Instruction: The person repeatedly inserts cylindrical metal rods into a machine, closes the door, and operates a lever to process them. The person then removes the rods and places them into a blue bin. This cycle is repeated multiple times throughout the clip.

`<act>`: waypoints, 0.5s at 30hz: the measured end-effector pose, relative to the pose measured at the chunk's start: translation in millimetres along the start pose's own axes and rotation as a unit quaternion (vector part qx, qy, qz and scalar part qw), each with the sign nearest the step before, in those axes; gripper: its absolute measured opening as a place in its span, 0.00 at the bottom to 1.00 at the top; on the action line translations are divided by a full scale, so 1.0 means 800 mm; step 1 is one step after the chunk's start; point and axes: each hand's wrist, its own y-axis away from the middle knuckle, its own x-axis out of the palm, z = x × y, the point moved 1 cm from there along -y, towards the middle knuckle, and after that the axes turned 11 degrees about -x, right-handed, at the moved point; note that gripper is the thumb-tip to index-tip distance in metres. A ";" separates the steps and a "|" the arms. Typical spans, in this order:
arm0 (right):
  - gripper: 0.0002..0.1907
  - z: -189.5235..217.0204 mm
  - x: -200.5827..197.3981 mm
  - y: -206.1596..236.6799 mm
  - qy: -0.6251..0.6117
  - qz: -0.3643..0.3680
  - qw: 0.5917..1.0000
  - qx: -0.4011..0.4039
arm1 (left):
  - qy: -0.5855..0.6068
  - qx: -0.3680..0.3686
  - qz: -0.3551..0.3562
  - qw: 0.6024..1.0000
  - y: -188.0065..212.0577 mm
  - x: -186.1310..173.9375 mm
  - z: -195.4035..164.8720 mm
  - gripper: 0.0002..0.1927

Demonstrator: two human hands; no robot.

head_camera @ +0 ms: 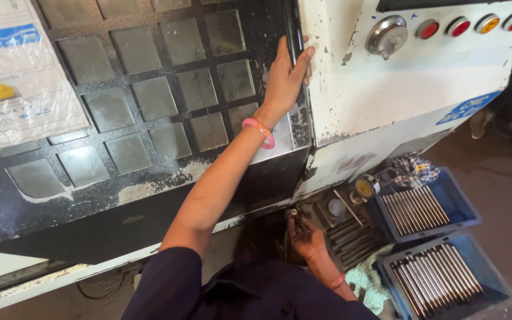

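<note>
Left hand (285,74) is raised w/ fingers (301,59) wrapped on the black handle (292,29) at the sliding machine door (149,106) edge, gripping it for pull. Right hand (303,234) is low by the bench, fingers curled on a small dark metal part (295,214), near blue trays (445,207) of rods.

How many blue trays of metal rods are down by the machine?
2. One blue tray sits against the machine's base, the other blue tray lies just below it, nearer the camera, both right of the right hand. More could lie out of view.
</note>
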 end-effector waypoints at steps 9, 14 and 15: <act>0.13 -0.024 -0.033 0.047 -0.028 0.054 0.998 0.016 | 0.002 -0.008 0.000 1.000 0.000 -0.003 0.003 0.19; 0.13 -0.021 -0.047 0.065 -0.041 0.015 0.999 0.021 | 0.004 0.018 -0.012 1.000 0.004 -0.006 -0.002 0.19; 0.13 -0.018 -0.049 0.067 -0.033 0.007 0.999 0.012 | -0.007 0.014 -0.022 1.000 0.004 -0.007 -0.003 0.19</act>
